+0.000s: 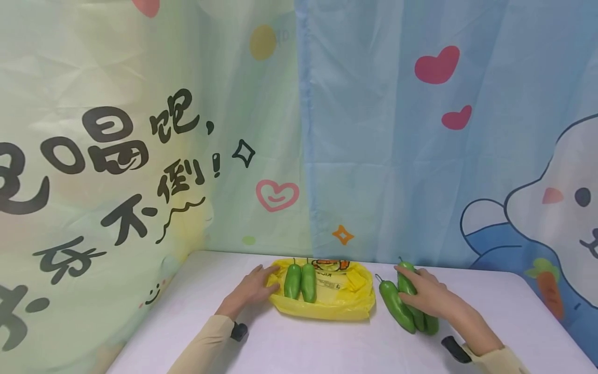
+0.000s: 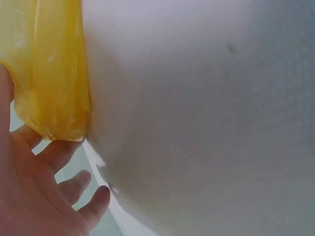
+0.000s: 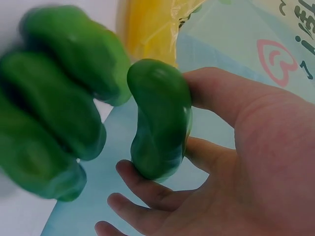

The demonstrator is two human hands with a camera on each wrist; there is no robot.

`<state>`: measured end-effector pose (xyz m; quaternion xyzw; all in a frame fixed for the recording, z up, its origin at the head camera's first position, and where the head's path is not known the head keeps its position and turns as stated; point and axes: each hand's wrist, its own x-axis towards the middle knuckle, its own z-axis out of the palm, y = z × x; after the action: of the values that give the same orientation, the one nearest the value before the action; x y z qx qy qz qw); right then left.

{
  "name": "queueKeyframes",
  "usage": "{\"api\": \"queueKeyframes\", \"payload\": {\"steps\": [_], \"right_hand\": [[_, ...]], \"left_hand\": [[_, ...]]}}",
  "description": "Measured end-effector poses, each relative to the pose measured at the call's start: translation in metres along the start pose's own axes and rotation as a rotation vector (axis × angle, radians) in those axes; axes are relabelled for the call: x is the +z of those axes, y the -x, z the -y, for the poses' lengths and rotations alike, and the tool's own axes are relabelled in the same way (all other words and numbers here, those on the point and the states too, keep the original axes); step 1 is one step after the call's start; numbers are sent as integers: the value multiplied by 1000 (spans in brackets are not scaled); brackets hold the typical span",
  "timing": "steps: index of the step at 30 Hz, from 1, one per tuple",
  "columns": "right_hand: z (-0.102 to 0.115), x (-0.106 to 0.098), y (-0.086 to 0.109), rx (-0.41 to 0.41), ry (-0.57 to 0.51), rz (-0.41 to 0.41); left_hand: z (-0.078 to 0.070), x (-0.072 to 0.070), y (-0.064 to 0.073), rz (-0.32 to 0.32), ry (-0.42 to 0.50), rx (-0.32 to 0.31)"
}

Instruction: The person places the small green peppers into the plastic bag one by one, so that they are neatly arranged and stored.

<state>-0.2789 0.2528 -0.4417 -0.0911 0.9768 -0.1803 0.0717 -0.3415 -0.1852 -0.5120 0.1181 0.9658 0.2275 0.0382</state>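
Observation:
At the left end of a yellow plastic bag [image 1: 327, 311], my left hand [image 1: 252, 288] holds its edge. In the left wrist view the fingers reach behind the bag [image 2: 56, 73] and the thumb lies on its near side. Two green peppers [image 1: 308, 283] lie side by side in the bag's hollow, with thin loops at their stems. To the right of the bag, my right hand [image 1: 432, 296] grips another green pepper [image 3: 160, 118] between thumb and fingers. Three more peppers [image 3: 51, 101] lie close together beside it, partly hidden under the hand in the head view.
The table [image 1: 280, 345] has a white cover and meets a printed cloth backdrop [image 1: 355, 156] right behind the bag. Another printed cloth side [image 1: 93, 208] stands along the left. Dark wrist straps [image 1: 457, 349] sit at both sleeves.

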Motion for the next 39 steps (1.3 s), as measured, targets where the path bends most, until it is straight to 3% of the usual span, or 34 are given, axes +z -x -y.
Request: {"api": "queueKeyframes", "payload": {"steps": [30,39], "right_hand": [[26,7,-15,-80,-62,9],[40,7,-19,-106,-37,-4]], "left_hand": [[5,3,-3,-12,-11,7],[4,3,-3,-10,-14,7]]}}
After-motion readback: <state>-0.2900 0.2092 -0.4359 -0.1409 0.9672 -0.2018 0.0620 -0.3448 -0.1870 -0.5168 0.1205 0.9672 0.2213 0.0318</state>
